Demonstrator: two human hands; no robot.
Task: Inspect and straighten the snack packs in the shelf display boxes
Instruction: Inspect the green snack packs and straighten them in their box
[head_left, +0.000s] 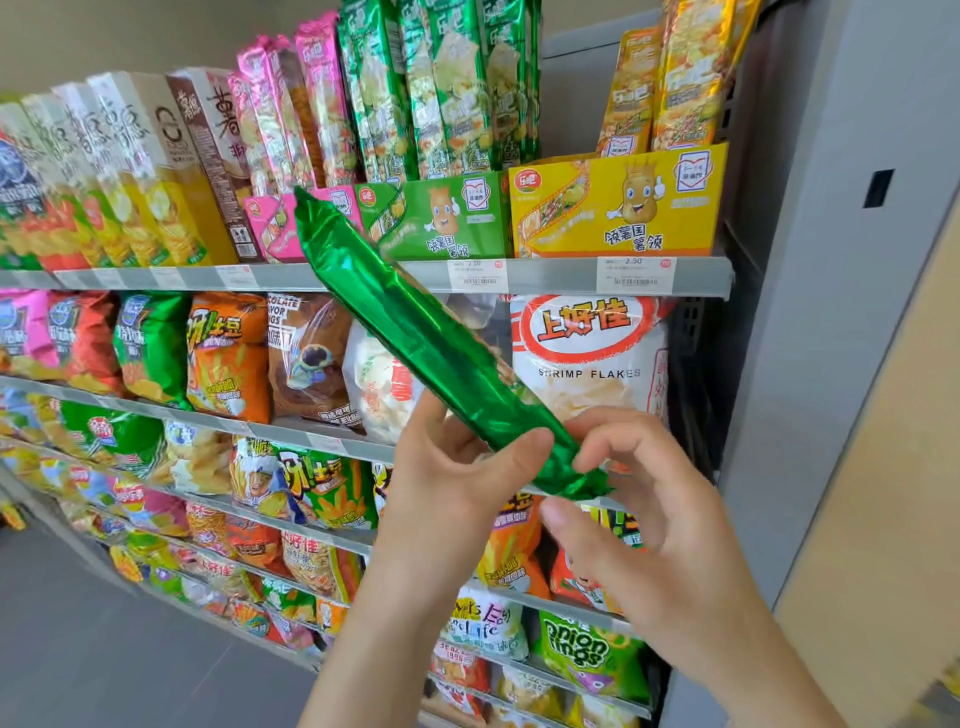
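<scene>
The left hand (452, 483) clasps the tilted green pack (415, 332), the right hand (649, 519) pinches its end

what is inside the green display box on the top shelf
Tall green snack packs stand upright in the green display box. Its front wall hides their lower ends and the box floor.

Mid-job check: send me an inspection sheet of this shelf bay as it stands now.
Surface: grey metal top shelf carries pink cardboard display box, green cardboard display box and yellow cardboard display box side by side.
Job's things: long shiny green foil snack pack held slanted before the shelves, outside every box.
Clutter: nothing seen.
Grippers: left hand grips the pack near its lower end; right hand pinches its crimped tip.
Cables: nothing seen.
Surroundings: bagged snacks on lower shelves; grey wall panel at right.
</scene>
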